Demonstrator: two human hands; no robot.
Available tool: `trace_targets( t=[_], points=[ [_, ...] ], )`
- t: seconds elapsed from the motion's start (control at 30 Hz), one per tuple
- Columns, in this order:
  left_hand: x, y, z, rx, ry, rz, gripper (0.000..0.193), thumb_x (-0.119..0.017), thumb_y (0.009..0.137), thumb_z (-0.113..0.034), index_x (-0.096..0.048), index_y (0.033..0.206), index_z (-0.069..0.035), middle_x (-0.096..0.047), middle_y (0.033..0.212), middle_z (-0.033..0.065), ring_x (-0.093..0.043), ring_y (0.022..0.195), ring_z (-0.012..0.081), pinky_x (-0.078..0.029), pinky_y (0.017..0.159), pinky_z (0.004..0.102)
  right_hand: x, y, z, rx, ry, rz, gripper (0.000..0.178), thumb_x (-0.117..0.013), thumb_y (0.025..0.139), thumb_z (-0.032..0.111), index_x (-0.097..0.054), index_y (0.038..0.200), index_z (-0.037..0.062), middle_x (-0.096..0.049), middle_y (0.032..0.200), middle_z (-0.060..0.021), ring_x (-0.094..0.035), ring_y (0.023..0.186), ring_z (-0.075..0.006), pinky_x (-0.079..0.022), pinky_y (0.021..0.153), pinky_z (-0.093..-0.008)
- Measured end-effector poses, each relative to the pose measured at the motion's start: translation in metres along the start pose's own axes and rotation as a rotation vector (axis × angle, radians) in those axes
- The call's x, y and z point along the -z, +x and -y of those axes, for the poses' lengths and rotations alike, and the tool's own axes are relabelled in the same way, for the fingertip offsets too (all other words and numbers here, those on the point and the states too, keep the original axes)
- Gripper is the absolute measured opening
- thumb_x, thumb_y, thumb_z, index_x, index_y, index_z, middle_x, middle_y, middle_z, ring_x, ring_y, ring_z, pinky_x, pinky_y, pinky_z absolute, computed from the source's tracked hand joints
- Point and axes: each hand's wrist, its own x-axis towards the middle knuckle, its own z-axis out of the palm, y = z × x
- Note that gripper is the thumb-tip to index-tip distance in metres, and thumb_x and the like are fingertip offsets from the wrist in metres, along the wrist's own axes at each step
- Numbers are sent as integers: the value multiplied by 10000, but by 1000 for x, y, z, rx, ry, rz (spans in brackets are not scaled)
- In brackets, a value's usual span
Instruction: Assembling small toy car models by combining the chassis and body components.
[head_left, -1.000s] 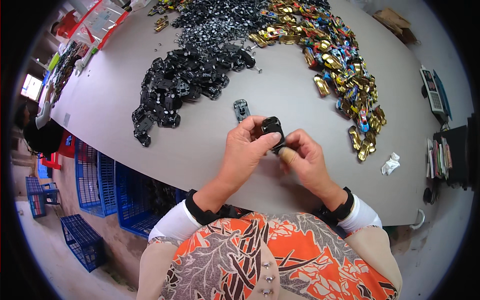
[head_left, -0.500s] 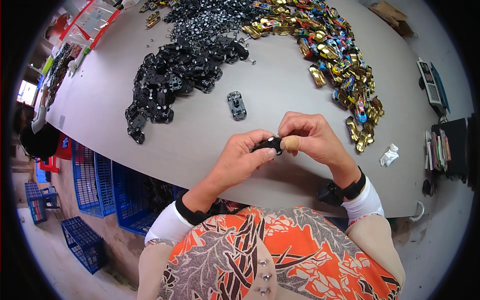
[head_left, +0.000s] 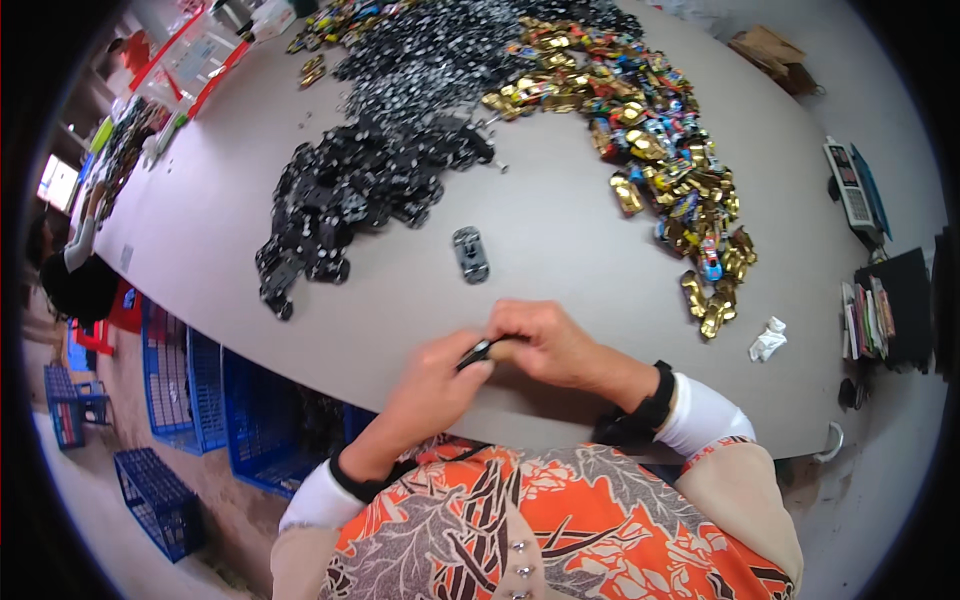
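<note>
In front of my body, low over the table's near edge, my left hand (head_left: 440,378) is closed around a black toy car chassis (head_left: 474,354). Against its right end press the pinched thumb and fingers of my right hand (head_left: 548,342); whatever they grip is hidden and blurred. Just beyond my hands a single grey and black toy car chassis (head_left: 470,255) lies on the table (head_left: 560,215). A heap of black chassis (head_left: 350,185) spreads to the left. Gold and coloured toy car bodies (head_left: 690,190) form a long pile on the right.
Small wheel axles (head_left: 420,75) are heaped at the back. A crumpled tissue (head_left: 768,340) and a scale (head_left: 850,185) are at the right, near booklets (head_left: 868,318). Blue crates (head_left: 262,425) stand below the left edge. Another person (head_left: 75,275) sits at far left.
Both hands have moved left and lower in the picture, still together at the black chassis. The whole view has shifted, so the table things appear slightly lower.
</note>
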Motion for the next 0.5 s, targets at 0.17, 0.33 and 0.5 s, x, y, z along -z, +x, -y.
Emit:
trace_targets(
  t=[0.17, 0.33, 0.5],
  points=[
    [71, -57, 12, 370, -158, -83, 235, -581, 769, -31, -603, 999, 13, -587, 711, 12, -523, 570, 66, -441, 530, 210, 53, 22, -9, -72, -336, -202, 147, -652, 735, 128, -581, 805, 20, -570, 766, -138, -574, 672, -307, -466, 612, -366],
    [137, -147, 49, 733, 182, -460, 261, -609, 722, 1, -608, 981, 33, -597, 703, 57, -533, 554, 91, -443, 531, 231, 135, 16, -44, -216, -1192, -498, 189, -643, 712, 116, -570, 872, 46, -557, 817, -135, -559, 805, -332, -485, 694, -427],
    [139, -121, 60, 375, 649, -645, 209, -616, 750, -18, -617, 954, 27, -639, 765, 134, -612, 667, 214, -475, 625, 295, 138, 13, -70, -206, -1268, -391, 181, -630, 719, 76, -577, 888, 39, -581, 803, -130, -563, 747, -337, -490, 665, -406]
  ],
)
